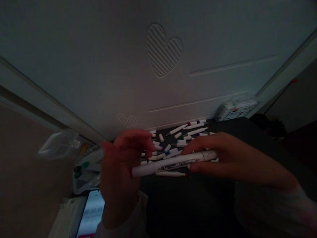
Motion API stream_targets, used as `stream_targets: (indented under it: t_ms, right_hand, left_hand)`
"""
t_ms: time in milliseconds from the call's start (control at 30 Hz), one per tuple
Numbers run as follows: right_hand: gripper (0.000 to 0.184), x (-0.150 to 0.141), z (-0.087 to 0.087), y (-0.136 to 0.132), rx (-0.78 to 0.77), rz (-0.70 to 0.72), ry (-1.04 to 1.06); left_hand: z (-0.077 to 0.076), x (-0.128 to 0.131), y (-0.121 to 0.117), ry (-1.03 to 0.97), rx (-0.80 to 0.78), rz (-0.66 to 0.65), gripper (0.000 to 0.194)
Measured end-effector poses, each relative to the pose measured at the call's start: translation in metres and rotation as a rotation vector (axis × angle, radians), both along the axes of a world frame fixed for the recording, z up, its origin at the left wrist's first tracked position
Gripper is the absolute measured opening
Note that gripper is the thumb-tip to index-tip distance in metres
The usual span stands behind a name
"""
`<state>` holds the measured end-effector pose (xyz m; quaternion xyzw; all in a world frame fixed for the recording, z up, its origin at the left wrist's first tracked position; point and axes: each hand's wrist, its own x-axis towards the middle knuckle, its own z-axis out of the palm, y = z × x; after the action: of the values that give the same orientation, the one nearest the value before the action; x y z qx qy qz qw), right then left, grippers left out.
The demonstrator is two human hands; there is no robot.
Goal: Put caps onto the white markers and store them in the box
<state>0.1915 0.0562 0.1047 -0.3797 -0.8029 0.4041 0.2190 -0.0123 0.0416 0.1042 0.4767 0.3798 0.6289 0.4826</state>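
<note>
My right hand (231, 160) grips a white marker (173, 164) near its right end, between thumb and fingers. The marker lies almost level, with dark printing along its barrel and a reddish tip at the left end. That left end rests against or just in front of the palm of my left hand (120, 176). The left fingers are curved and apart, not wrapped round the marker. Behind the hands, loose white markers (196, 131) and separate caps (167, 148) lie scattered on a dark surface (187, 204). One more marker (171, 174) lies just below the held one.
A pale panel (94, 65) with embossed hearts rises behind the surface. A clear case (236, 107) stands at the back right. On the left are a clear plastic box (85, 180) with green round pieces, an open clear lid (59, 144) and a lit phone (90, 217).
</note>
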Motion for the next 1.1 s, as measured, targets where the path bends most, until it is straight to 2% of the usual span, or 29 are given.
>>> stream_targets:
  t_ms: [367, 700, 833, 1100]
  right_hand:
    - [0.021, 0.0, 0.003, -0.001, 0.034, 0.002, -0.031]
    - [0.02, 0.001, 0.003, -0.001, -0.008, -0.019, -0.045]
    - [0.019, 0.0, 0.002, -0.001, -0.003, -0.023, -0.037]
    - [0.019, 0.0, 0.002, -0.003, 0.029, -0.032, -0.019]
  left_hand:
    - [-0.006, 0.001, 0.001, 0.077, 0.0, -0.03, 0.048]
    - [-0.01, 0.0, 0.004, 0.206, -0.105, 0.103, 0.047]
    - [-0.01, -0.001, 0.004, 0.295, -0.094, 0.105, 0.053]
    - [-0.013, -0.004, 0.007, 0.342, -0.056, 0.115, 0.049]
